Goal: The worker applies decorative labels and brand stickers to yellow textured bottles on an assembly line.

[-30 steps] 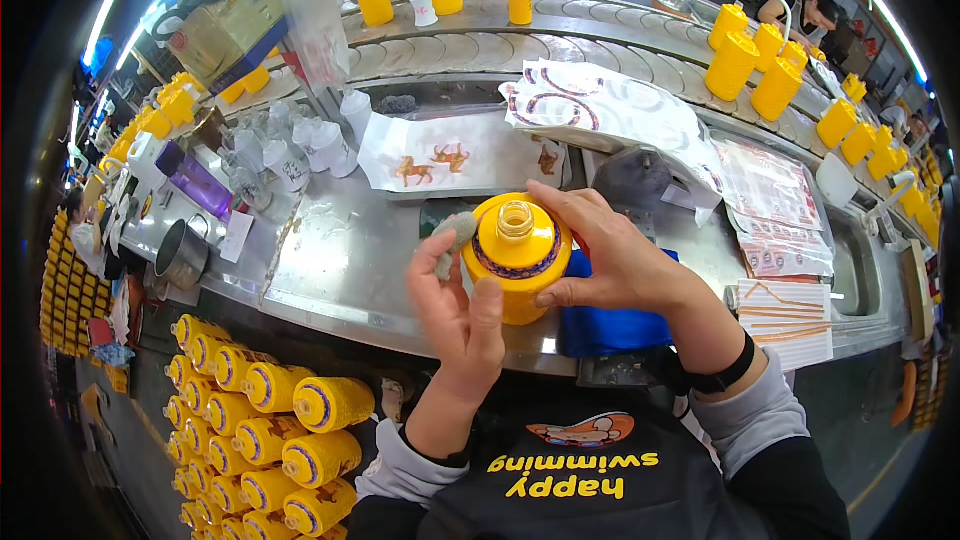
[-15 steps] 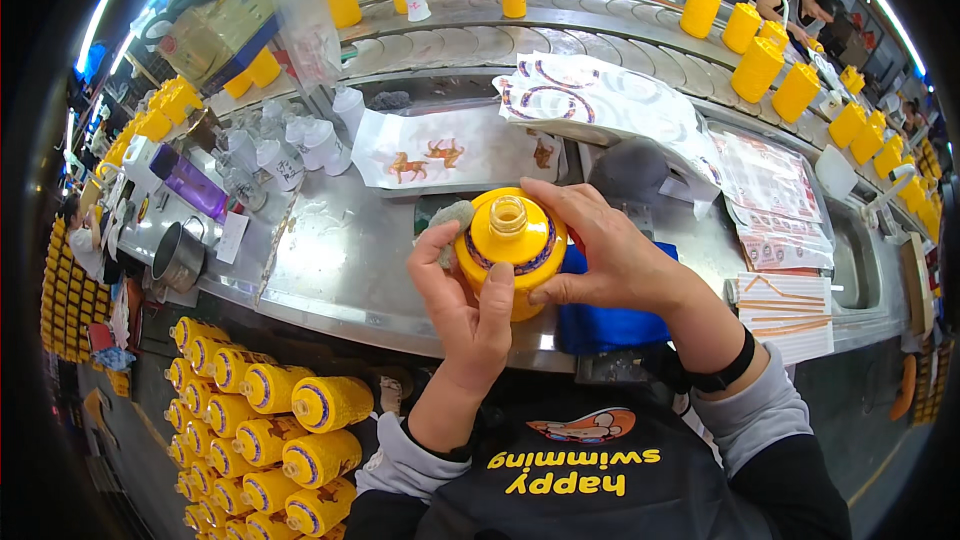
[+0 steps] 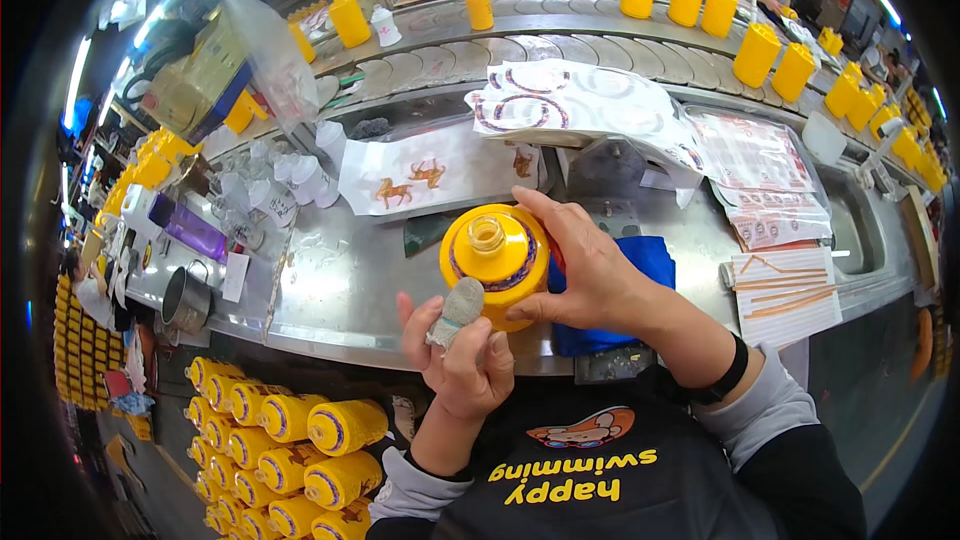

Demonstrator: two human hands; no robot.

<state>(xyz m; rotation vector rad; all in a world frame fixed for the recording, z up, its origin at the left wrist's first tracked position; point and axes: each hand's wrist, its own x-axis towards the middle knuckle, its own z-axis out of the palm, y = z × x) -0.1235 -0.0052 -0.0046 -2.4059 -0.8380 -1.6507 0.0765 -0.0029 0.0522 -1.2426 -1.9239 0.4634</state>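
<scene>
A yellow ceramic bottle [image 3: 496, 260] with a dark patterned band round its shoulder and an open neck is held upright over the steel bench edge [image 3: 350, 315]. My right hand [image 3: 585, 265] grips its right side, fingers over the top of the shoulder. My left hand [image 3: 455, 355] is below and in front of it, holding a small grey pad [image 3: 457, 308] against the bottle's lower left side. A blue cloth [image 3: 620, 290] lies on the bench under my right wrist.
Sheets of printed labels [image 3: 570, 100] and a sheet with orange horse figures [image 3: 425, 175] lie behind. Yellow bottles [image 3: 760, 55] stand on the curved conveyor at the back. Several yellow bottles [image 3: 300, 450] lie stacked below left. A metal cup [image 3: 187, 300] stands on the bench's left.
The bottle has been lifted slightly toward me and tilted. My left hand has slid down from its side to below it, the grey pad now showing.
</scene>
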